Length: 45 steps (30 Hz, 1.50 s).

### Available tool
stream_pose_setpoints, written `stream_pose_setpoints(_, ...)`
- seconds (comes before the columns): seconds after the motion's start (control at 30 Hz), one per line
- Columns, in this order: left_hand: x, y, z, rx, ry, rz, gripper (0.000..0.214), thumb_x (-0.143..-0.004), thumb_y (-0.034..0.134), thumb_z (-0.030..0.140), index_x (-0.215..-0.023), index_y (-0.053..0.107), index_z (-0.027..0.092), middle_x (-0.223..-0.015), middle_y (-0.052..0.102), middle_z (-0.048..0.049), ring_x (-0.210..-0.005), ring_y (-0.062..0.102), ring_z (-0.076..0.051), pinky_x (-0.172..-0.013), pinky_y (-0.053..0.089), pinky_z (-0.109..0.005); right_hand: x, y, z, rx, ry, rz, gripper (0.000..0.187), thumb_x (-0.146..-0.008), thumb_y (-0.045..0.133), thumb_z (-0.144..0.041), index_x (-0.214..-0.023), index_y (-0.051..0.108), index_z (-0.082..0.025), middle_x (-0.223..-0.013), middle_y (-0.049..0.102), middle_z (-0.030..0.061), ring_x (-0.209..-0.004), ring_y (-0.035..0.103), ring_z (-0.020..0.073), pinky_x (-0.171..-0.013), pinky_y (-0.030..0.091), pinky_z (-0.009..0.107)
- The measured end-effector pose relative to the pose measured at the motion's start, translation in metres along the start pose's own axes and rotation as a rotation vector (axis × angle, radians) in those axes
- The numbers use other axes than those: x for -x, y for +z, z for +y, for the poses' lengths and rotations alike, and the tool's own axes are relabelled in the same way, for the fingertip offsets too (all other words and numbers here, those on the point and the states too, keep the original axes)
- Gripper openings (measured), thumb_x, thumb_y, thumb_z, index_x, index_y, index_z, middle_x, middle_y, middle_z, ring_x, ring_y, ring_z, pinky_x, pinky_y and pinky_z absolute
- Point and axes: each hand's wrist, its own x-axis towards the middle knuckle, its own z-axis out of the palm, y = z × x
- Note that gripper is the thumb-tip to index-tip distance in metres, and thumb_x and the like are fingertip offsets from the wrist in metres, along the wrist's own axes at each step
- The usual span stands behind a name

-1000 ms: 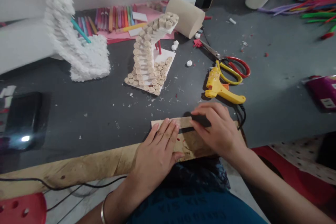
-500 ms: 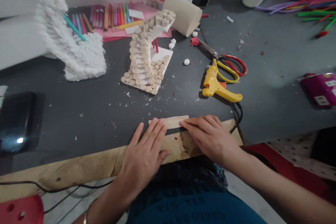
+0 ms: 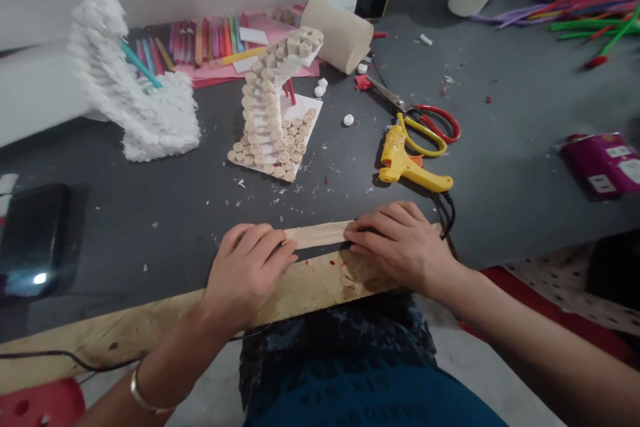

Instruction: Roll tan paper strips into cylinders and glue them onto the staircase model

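The left hand (image 3: 247,273), fingers curled close together, and the right hand (image 3: 400,247), fingers lying together, press down on opposite ends of a flat wooden strip (image 3: 317,235) lying just in front of a yellow hot glue gun (image 3: 407,163).

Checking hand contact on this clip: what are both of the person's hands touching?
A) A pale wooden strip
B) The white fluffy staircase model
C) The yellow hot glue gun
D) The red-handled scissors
A. The left hand and the right hand sit at opposite ends of the pale wooden strip, while the yellow hot glue gun lies beyond them, untouched.
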Motion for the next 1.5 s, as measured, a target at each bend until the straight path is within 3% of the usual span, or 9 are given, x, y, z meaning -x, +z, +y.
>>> stream_pose_setpoints(0.3, 0.003, 0.000, -0.011, -0.004, 0.009, 0.031, 0.008, -0.089, 0.063, 0.017, -0.083, 0.068, 0.021, -0.089, 0.073, -0.0015, -0.092, 0.063, -0.020, -0.083, 0.037, -0.037, 0.003, 0.002, 0.002, -0.005, -0.022, 0.006, 0.017, -0.097, 0.052, -0.017, -0.105, 0.067, -0.021, -0.103, 0.072, 0.0025, -0.093, 0.053, 0.0193, -0.080, 0.036, 0.036)
stream_pose_setpoints(0.53, -0.013, 0.003, 0.000, -0.002, 0.015, 0.002, 0.022, -0.093, 0.057, 0.037, -0.088, 0.067, 0.019, -0.098, 0.072, -0.0056, -0.095, 0.061, -0.022, -0.085, 0.034, -0.039, -0.012, 0.007, 0.000, 0.047, -0.018, 0.125, 0.011, -0.093, 0.058, -0.017, -0.088, 0.067, -0.020, -0.087, 0.072, 0.0009, -0.081, 0.054, 0.0168, -0.074, 0.036, 0.032)
stream_pose_setpoints(0.67, -0.023, 0.004, 0.007, 0.017, 0.024, -0.005, 0.012, -0.094, 0.056, 0.024, -0.089, 0.066, 0.020, -0.090, 0.071, -0.0017, -0.088, 0.060, -0.018, -0.082, 0.033, -0.036, -0.016, 0.002, -0.002, 0.008, 0.030, 0.131, 0.016, -0.093, 0.055, -0.016, -0.083, 0.067, -0.022, -0.085, 0.072, 0.0006, -0.078, 0.055, 0.0167, -0.073, 0.035, 0.034)
stream_pose_setpoints(0.77, -0.026, 0.008, 0.009, 0.040, 0.003, 0.002, 0.015, -0.092, 0.055, 0.013, -0.084, 0.064, 0.021, -0.082, 0.068, 0.0008, -0.081, 0.058, -0.017, -0.077, 0.032, -0.036, -0.017, -0.001, -0.007, -0.008, 0.044, 0.112, 0.013, -0.093, 0.056, -0.019, -0.091, 0.068, -0.023, -0.091, 0.072, 0.0015, -0.082, 0.056, 0.0176, -0.073, 0.035, 0.035)
stream_pose_setpoints(0.87, -0.027, 0.011, 0.011, 0.000, -0.006, -0.007, 0.018, -0.092, 0.054, 0.013, -0.079, 0.063, 0.021, -0.072, 0.064, 0.0009, -0.075, 0.054, -0.017, -0.075, 0.030, -0.036, -0.022, 0.001, -0.014, 0.013, 0.046, 0.077, 0.014, -0.091, 0.059, -0.023, -0.101, 0.068, -0.023, -0.096, 0.072, 0.0036, -0.085, 0.055, 0.0197, -0.074, 0.035, 0.035)
stream_pose_setpoints(1.0, -0.023, 0.012, 0.013, -0.046, 0.003, -0.012, 0.021, -0.093, 0.054, 0.014, -0.074, 0.060, 0.020, -0.067, 0.060, 0.0013, -0.072, 0.051, -0.016, -0.074, 0.030, -0.036, -0.030, 0.008, -0.018, 0.035, -0.017, 0.027, 0.013, -0.090, 0.056, -0.019, -0.086, 0.068, -0.021, -0.089, 0.069, 0.0029, -0.082, 0.051, 0.0197, -0.075, 0.034, 0.035)
stream_pose_setpoints(1.13, -0.018, 0.013, 0.013, 0.035, -0.069, -0.021, 0.017, -0.094, 0.055, 0.019, -0.080, 0.064, 0.021, -0.073, 0.065, 0.0017, -0.076, 0.054, -0.016, -0.075, 0.031, -0.036, -0.029, 0.013, -0.016, 0.020, 0.020, 0.005, 0.013, -0.091, 0.056, -0.020, -0.083, 0.066, -0.019, -0.085, 0.066, 0.0040, -0.077, 0.047, 0.0192, -0.071, 0.033, 0.034)
stream_pose_setpoints(1.3, -0.018, 0.017, 0.012, 0.141, -0.185, -0.003, 0.019, -0.096, 0.056, 0.026, -0.080, 0.066, 0.023, -0.078, 0.069, 0.0024, -0.077, 0.055, -0.016, -0.076, 0.029, -0.037, -0.027, 0.015, -0.014, -0.077, 0.090, -0.025, 0.013, -0.090, 0.062, -0.027, -0.099, 0.070, -0.022, -0.096, 0.066, 0.0057, -0.085, 0.047, 0.0210, -0.074, 0.033, 0.034)
stream_pose_setpoints(1.5, -0.015, 0.015, 0.010, 0.198, -0.259, -0.005, 0.018, -0.094, 0.059, 0.027, -0.078, 0.069, 0.025, -0.079, 0.068, 0.0036, -0.078, 0.056, -0.016, -0.075, 0.029, -0.038, -0.025, 0.014, -0.010, -0.146, 0.135, 0.001, 0.020, -0.096, 0.054, -0.026, -0.089, 0.073, -0.025, -0.092, 0.065, 0.0058, -0.085, 0.048, 0.0207, -0.073, 0.032, 0.035)
